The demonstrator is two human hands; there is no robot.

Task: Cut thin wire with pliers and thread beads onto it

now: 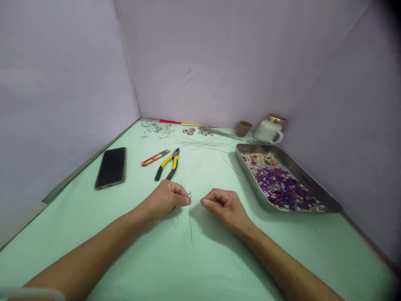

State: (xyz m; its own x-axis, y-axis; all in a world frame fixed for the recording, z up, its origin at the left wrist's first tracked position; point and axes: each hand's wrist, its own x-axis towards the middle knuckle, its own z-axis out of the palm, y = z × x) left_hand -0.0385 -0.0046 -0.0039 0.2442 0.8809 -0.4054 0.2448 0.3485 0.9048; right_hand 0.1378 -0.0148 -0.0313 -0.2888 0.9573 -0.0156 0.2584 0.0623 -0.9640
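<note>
Between thumb and forefinger, my left hand pinches a few small clear beads strung on thin wire. One wire end hangs down below the fingertips, with a shorter strand beside it. A short way to the right, my right hand is closed in a pinch on what looks like a fine wire running toward the beads; the strand is very faint. Just beyond my left hand lie yellow-and-black pliers and orange thread snips.
A metal tray of mixed beads stands at right. A phone lies at left. Along the back are wire scraps, beaded pieces, long wires, a brown cup and a lidded white mug.
</note>
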